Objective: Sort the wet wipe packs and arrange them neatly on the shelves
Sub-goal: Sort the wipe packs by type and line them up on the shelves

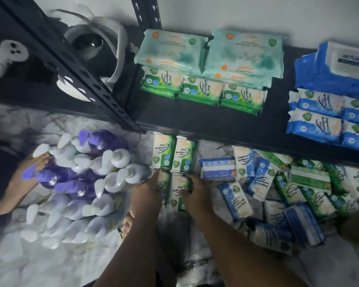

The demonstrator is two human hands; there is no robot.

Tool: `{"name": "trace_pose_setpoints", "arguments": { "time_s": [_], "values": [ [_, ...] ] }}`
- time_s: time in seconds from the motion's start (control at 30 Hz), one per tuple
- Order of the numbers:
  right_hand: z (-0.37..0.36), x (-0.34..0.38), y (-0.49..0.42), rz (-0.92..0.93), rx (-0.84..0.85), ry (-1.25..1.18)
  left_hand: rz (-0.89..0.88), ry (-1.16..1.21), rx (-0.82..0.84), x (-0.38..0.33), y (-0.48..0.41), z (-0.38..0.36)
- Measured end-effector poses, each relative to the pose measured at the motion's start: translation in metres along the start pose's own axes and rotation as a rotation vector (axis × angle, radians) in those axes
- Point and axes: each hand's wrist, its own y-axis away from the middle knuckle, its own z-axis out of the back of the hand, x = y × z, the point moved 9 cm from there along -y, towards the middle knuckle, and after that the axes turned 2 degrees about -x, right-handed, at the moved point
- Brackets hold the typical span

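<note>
On the black shelf (195,121) lie three green pine wipe packs (201,92) in a row, with mint antibacterial packs (170,50) stacked behind them. Blue wipe packs (315,119) sit at the shelf's right. Below, on the floor, two green packs (164,150) lie side by side at the shelf's edge. Just in front of them, my left hand (147,195) grips one green pack (164,181) by its left side. My right hand (195,191) curls its fingers over the neighbouring green pack (177,195). A loose pile of blue and green packs (288,193) spreads out to the right.
Several white and purple pump bottles (87,172) crowd the floor at the left, and another person's hand (29,175) rests on them. A black shelf post (75,65) slants across the upper left. A large blue wipe pack (319,73) lies at the shelf's back right.
</note>
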Motion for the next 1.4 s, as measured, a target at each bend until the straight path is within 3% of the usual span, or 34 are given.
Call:
{"name": "trace_pose_setpoints", "arguments": {
  "time_s": [0.2, 0.43, 0.7, 0.87, 0.97, 1.1, 1.27, 1.4],
  "values": [
    [-0.003, -0.001, 0.001, -0.012, -0.089, -0.001, -0.007, -0.051, 0.031, -0.001, 0.005, -0.012],
    [0.007, 0.008, 0.01, -0.036, -0.081, 0.059, 0.062, -0.172, 0.092, -0.002, 0.012, -0.011],
    [0.108, -0.017, 0.037, 0.082, -0.137, 0.092, 0.087, -0.281, -0.041, -0.028, 0.052, -0.004],
    [0.218, -0.076, 0.058, 0.028, -0.276, 0.134, -0.212, -0.134, 0.021, -0.096, 0.078, -0.024],
    [0.287, -0.118, 0.071, -0.066, -0.371, 0.175, -0.399, -0.14, 0.112, -0.149, 0.09, -0.036],
    [0.36, -0.163, 0.083, -0.211, -0.524, 0.131, -0.518, -0.218, 0.229, -0.21, 0.108, -0.054],
    [0.387, -0.203, 0.08, -0.276, -0.54, 0.13, -0.697, -0.286, 0.346, -0.269, 0.129, -0.086],
    [0.389, -0.21, 0.063, -0.168, -0.556, 0.206, -0.847, -0.408, 0.362, -0.307, 0.134, -0.121]
  ]
}}
